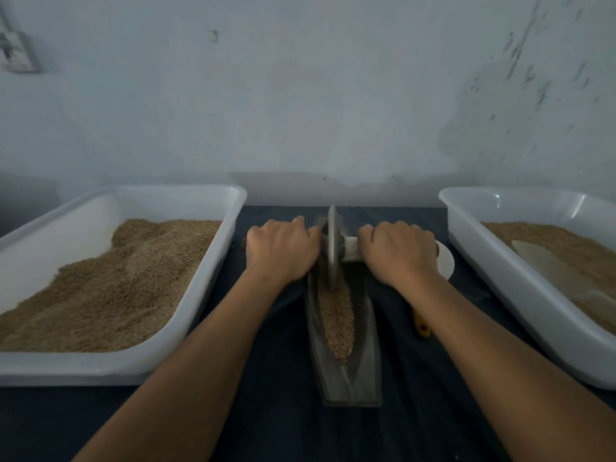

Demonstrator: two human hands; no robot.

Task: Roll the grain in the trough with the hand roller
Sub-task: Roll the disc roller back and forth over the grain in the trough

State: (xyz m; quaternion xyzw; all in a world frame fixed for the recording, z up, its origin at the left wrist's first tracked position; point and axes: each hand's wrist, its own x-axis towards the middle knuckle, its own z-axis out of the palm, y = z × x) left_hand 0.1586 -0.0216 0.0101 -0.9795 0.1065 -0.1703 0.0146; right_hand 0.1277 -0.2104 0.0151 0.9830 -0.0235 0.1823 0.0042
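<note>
Over the far half of the trough (346, 378), both hands, left hand (281, 250) and right hand (396, 251), are gripping the roller (332, 248) tight, its wheel sitting in the grain (336, 323), so rolling is going on, and pulling it back toward the near end probably comes next.

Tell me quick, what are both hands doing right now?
Left hand: closed around the left handle of the hand roller.
Right hand: closed around the roller's right handle, wheel down in the trough.
</note>
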